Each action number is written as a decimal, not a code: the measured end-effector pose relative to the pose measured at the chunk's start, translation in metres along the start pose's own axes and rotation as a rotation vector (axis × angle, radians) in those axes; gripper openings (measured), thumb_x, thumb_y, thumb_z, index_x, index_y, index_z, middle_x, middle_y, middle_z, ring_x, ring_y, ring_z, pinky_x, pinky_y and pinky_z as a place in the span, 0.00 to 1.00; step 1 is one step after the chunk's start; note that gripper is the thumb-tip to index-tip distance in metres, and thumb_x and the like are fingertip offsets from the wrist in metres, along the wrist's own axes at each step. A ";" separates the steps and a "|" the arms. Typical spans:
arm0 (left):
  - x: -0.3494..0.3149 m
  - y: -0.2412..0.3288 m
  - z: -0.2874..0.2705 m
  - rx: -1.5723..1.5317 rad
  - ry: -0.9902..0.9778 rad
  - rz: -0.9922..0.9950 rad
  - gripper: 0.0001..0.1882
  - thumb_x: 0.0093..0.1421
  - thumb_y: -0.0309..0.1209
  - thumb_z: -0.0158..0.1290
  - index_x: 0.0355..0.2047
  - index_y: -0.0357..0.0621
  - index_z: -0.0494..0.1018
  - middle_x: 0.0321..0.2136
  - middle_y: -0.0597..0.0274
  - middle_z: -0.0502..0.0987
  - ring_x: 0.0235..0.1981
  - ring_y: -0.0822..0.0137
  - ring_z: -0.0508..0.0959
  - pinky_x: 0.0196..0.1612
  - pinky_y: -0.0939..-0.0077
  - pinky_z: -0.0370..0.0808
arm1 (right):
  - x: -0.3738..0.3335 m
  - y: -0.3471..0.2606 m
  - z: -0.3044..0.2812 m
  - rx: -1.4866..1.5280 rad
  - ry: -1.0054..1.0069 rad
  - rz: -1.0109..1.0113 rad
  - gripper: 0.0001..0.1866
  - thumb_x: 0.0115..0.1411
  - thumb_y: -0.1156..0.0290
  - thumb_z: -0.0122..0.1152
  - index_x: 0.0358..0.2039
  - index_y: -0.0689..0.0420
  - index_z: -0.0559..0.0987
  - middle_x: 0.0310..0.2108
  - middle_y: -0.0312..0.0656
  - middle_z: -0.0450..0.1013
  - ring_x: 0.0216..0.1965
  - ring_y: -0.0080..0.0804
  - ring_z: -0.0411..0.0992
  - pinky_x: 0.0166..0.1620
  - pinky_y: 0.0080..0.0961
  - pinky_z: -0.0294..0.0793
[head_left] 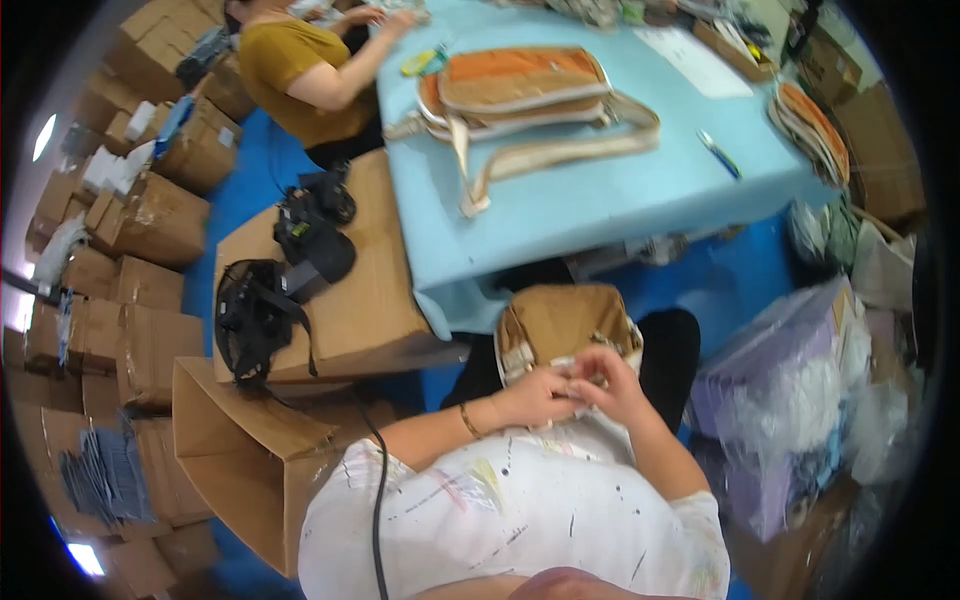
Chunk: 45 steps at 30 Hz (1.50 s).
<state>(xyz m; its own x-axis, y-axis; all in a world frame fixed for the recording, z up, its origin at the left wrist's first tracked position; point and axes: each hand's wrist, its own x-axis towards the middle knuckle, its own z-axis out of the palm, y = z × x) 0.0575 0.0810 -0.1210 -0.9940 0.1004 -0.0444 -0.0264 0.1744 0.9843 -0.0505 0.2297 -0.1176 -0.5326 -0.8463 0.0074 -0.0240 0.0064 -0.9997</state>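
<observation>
A tan bag (pixel 562 322) with pale trim and straps rests on my lap, between my dark-trousered legs. Over its near edge my left hand (pixel 540 396) and my right hand (pixel 608 384) meet, fingers bent and pinched together. Something small and pale shows at their fingertips, too small to name. My left wrist wears a bracelet (pixel 470 420). On the table ahead lies an orange and tan bag (pixel 525 85) with white piping, its cream strap (pixel 570 155) looped toward me.
A light blue cloth covers the table (pixel 540 225); a blue-handled tool (pixel 718 155) lies there. Black headgear (pixel 310 235) sits on a carton at left. An open carton (pixel 235 450) stands beside me, plastic-wrapped purple packages (pixel 770 390) at right. Another person (pixel 300 70) works at far left.
</observation>
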 end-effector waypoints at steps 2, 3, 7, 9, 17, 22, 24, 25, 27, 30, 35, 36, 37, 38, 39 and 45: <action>-0.001 -0.010 -0.001 -0.027 0.009 0.048 0.09 0.54 0.27 0.56 0.37 0.43 0.76 0.40 0.57 0.74 0.42 0.62 0.75 0.45 0.72 0.71 | 0.003 -0.003 -0.007 -0.140 -0.091 -0.011 0.13 0.49 0.76 0.66 0.36 0.58 0.74 0.34 0.37 0.69 0.32 0.23 0.68 0.36 0.18 0.69; 0.000 -0.009 -0.003 0.019 0.023 0.020 0.09 0.53 0.27 0.56 0.36 0.43 0.77 0.37 0.57 0.75 0.40 0.63 0.76 0.44 0.72 0.71 | 0.006 -0.010 -0.009 -0.210 -0.148 -0.095 0.10 0.49 0.72 0.67 0.32 0.58 0.76 0.28 0.39 0.69 0.29 0.26 0.68 0.32 0.21 0.68; 0.003 0.004 -0.008 0.121 0.095 0.023 0.07 0.53 0.31 0.55 0.30 0.41 0.77 0.26 0.56 0.72 0.29 0.59 0.74 0.34 0.70 0.71 | 0.007 -0.005 -0.004 -0.193 0.040 -0.132 0.06 0.51 0.75 0.65 0.27 0.58 0.74 0.23 0.33 0.70 0.25 0.20 0.66 0.29 0.16 0.64; 0.005 0.015 -0.012 0.229 0.112 0.036 0.07 0.54 0.29 0.55 0.31 0.39 0.76 0.25 0.56 0.70 0.27 0.61 0.73 0.30 0.71 0.69 | 0.005 0.005 -0.007 0.039 0.141 0.037 0.06 0.53 0.74 0.64 0.26 0.58 0.74 0.23 0.32 0.71 0.24 0.16 0.65 0.28 0.14 0.64; -0.012 0.020 0.013 0.788 0.173 0.123 0.09 0.54 0.35 0.55 0.32 0.43 0.76 0.24 0.61 0.68 0.22 0.59 0.71 0.24 0.70 0.69 | -0.007 0.023 0.006 0.613 0.321 0.423 0.07 0.55 0.73 0.63 0.26 0.56 0.73 0.22 0.31 0.71 0.23 0.13 0.67 0.26 0.09 0.65; -0.006 0.014 0.006 0.294 0.238 -0.080 0.10 0.50 0.34 0.59 0.30 0.41 0.75 0.24 0.61 0.68 0.24 0.63 0.71 0.27 0.73 0.69 | 0.001 0.009 -0.004 0.246 0.091 -0.057 0.06 0.53 0.72 0.65 0.26 0.58 0.76 0.21 0.31 0.71 0.26 0.16 0.68 0.28 0.15 0.67; -0.004 -0.009 0.001 0.078 0.133 -0.009 0.11 0.48 0.29 0.61 0.32 0.40 0.75 0.25 0.61 0.70 0.26 0.66 0.71 0.31 0.76 0.70 | 0.015 -0.008 -0.009 -0.128 -0.107 -0.322 0.05 0.47 0.74 0.67 0.22 0.55 0.77 0.21 0.34 0.70 0.26 0.27 0.69 0.28 0.22 0.68; 0.001 -0.005 0.003 -0.021 0.145 0.013 0.10 0.47 0.25 0.60 0.31 0.38 0.75 0.27 0.59 0.73 0.29 0.67 0.74 0.34 0.76 0.71 | 0.021 -0.011 -0.007 -0.264 -0.182 -0.445 0.05 0.45 0.75 0.67 0.21 0.54 0.77 0.21 0.36 0.70 0.25 0.31 0.69 0.27 0.24 0.67; 0.005 0.007 0.002 -0.147 0.115 -0.080 0.09 0.47 0.25 0.60 0.29 0.38 0.75 0.28 0.59 0.74 0.31 0.66 0.74 0.36 0.76 0.71 | 0.025 -0.014 -0.003 -0.310 -0.196 -0.472 0.06 0.43 0.75 0.67 0.21 0.53 0.77 0.21 0.36 0.70 0.25 0.35 0.69 0.27 0.27 0.67; 0.007 0.010 0.001 -0.247 0.078 -0.172 0.06 0.48 0.25 0.59 0.27 0.37 0.76 0.31 0.58 0.75 0.34 0.64 0.75 0.39 0.75 0.71 | 0.024 -0.008 0.001 -0.391 -0.189 -0.491 0.06 0.43 0.75 0.66 0.22 0.53 0.77 0.21 0.36 0.69 0.25 0.35 0.69 0.27 0.27 0.67; 0.000 0.005 0.010 0.185 0.196 0.108 0.07 0.54 0.30 0.57 0.29 0.39 0.77 0.30 0.59 0.73 0.28 0.64 0.74 0.32 0.76 0.71 | 0.003 0.007 0.004 0.109 0.220 -0.024 0.06 0.52 0.73 0.64 0.24 0.59 0.75 0.23 0.34 0.70 0.26 0.17 0.68 0.27 0.15 0.66; -0.002 0.007 0.012 0.184 0.193 0.109 0.07 0.54 0.30 0.57 0.29 0.39 0.77 0.30 0.59 0.73 0.28 0.64 0.74 0.32 0.76 0.71 | -0.002 0.009 0.005 0.108 0.223 -0.024 0.06 0.52 0.73 0.64 0.24 0.59 0.75 0.23 0.34 0.70 0.26 0.17 0.68 0.27 0.15 0.66; -0.004 0.016 0.012 0.279 0.186 0.047 0.07 0.54 0.31 0.57 0.29 0.40 0.77 0.27 0.59 0.71 0.26 0.64 0.73 0.30 0.74 0.70 | -0.006 0.009 0.006 0.252 0.292 0.109 0.06 0.53 0.74 0.64 0.25 0.59 0.75 0.24 0.33 0.71 0.26 0.16 0.68 0.27 0.14 0.67; -0.004 0.020 0.012 0.374 0.178 -0.014 0.08 0.54 0.33 0.57 0.29 0.42 0.78 0.24 0.59 0.70 0.24 0.63 0.72 0.28 0.71 0.70 | -0.008 0.009 0.006 0.396 0.360 0.242 0.06 0.54 0.74 0.63 0.25 0.59 0.74 0.24 0.33 0.71 0.25 0.15 0.68 0.28 0.13 0.67; -0.003 0.020 0.014 0.375 0.172 -0.014 0.08 0.54 0.33 0.57 0.29 0.42 0.78 0.24 0.59 0.70 0.24 0.63 0.72 0.28 0.71 0.70 | -0.007 0.012 0.006 0.480 0.410 0.198 0.05 0.55 0.75 0.62 0.27 0.57 0.73 0.24 0.32 0.71 0.25 0.15 0.68 0.29 0.13 0.68; 0.000 0.012 0.015 0.456 0.273 0.037 0.10 0.53 0.34 0.58 0.32 0.41 0.77 0.22 0.60 0.68 0.22 0.63 0.71 0.26 0.72 0.69 | -0.004 0.014 0.002 0.530 0.397 0.193 0.05 0.54 0.75 0.63 0.26 0.57 0.75 0.23 0.32 0.71 0.25 0.17 0.67 0.29 0.14 0.67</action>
<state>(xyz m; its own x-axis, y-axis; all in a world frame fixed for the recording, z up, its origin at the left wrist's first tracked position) 0.0593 0.0976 -0.1118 -0.9865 -0.1340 0.0946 -0.0026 0.5894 0.8078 -0.0465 0.2321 -0.1317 -0.7578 -0.5963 -0.2649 0.4652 -0.2091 -0.8601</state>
